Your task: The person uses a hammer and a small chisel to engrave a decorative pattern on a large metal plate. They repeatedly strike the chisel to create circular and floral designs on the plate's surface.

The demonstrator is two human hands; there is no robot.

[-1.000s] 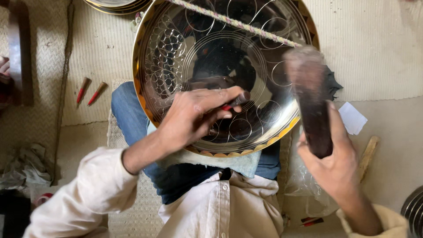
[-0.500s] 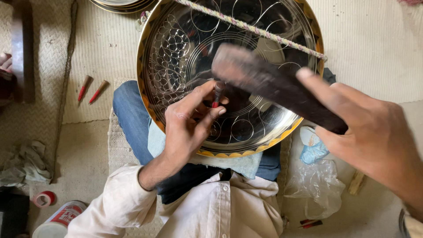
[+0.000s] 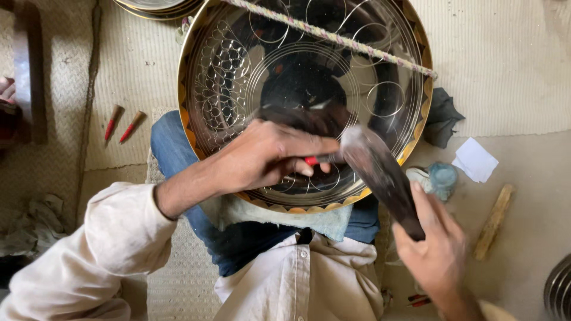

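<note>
On the matted floor (image 3: 505,53), the left hand (image 3: 267,157) grips a red-handled punch (image 3: 318,159) against the tray (image 3: 238,77); the right hand (image 3: 437,249) holds a mallet (image 3: 380,172).

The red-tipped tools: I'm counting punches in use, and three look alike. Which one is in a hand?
The red-tipped tool pinched in the left hand against the engraved tray; the other two lie untouched on the mat.
</note>
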